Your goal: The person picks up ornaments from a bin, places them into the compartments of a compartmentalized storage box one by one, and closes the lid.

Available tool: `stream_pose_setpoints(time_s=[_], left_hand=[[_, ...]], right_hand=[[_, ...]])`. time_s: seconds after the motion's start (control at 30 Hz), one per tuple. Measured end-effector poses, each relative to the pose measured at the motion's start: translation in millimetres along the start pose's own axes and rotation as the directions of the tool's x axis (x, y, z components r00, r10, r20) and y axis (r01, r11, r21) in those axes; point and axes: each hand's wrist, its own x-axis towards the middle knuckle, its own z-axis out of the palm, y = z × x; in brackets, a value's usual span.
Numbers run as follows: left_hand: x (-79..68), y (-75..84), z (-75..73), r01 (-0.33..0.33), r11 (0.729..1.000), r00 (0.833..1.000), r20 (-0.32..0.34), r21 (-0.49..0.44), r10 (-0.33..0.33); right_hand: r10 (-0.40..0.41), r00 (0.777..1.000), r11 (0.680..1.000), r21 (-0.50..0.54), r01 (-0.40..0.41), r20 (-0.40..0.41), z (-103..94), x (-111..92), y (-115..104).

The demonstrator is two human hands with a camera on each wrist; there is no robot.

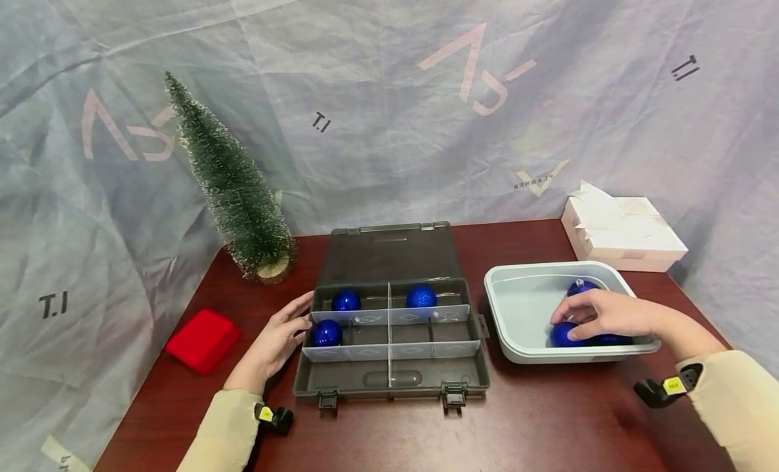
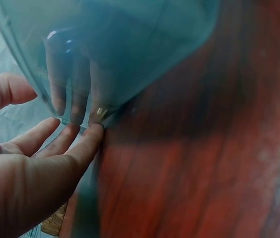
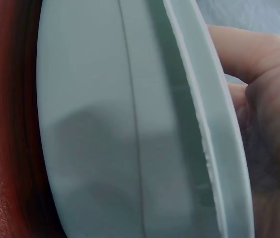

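In the head view, a grey divided plastic case lies with its lid folded back. Three blue Christmas balls are in it: a shiny ball back left, a glittery ball back right, another shiny ball middle left. My left hand touches the case's left side with loosely extended fingers. Over the pale plastic tub, my right hand pinches a blue Christmas ball between thumb and fingers. Behind it sits another ball. The tub wall hides the fingertips in the right wrist view.
A small frosted Christmas tree stands behind the case's left side. On the left lies a red box. A white gift box with a ribbon sits behind the tub. Grey cloth hangs behind the dark red table.
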Motion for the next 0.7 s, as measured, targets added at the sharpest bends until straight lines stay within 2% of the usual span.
stream_pose_setpoints(time_s=[0.13, 0.27, 0.33, 0.53, 0.7], left_hand=[[0.0, 0.0, -0.2, 0.000, 1.000, 1.000, 0.002, 0.007, 0.000], [0.1, 0.8, -0.4, 0.003, 1.000, 1.000, -0.001, 0.018, -0.003], [0.0, 1.2, -0.2, 0.002, 1.000, 1.000, -0.007, 0.020, -0.002], [-0.3, -0.3, 1.4, 0.004, 1.000, 1.000, -0.020, 0.012, -0.004], [-0.9, 0.6, 2.1, -0.003, 1.000, 1.000, -0.025, 0.011, 0.003]], right_hand=[[0.008, 0.997, 1.000, 0.002, -0.008, -0.074, 0.9, 0, -3], [-0.050, 0.985, 0.997, 0.043, 0.058, -0.164, 2.8, 4, -10], [-0.059, 0.975, 0.991, 0.101, 0.082, -0.212, 4.5, 7, -15], [0.029, 0.928, 0.971, 0.232, 0.062, -0.371, 13.6, 17, -35], [0.017, 0.916, 0.907, 0.392, 0.154, -0.400, 26.3, 34, -58]])
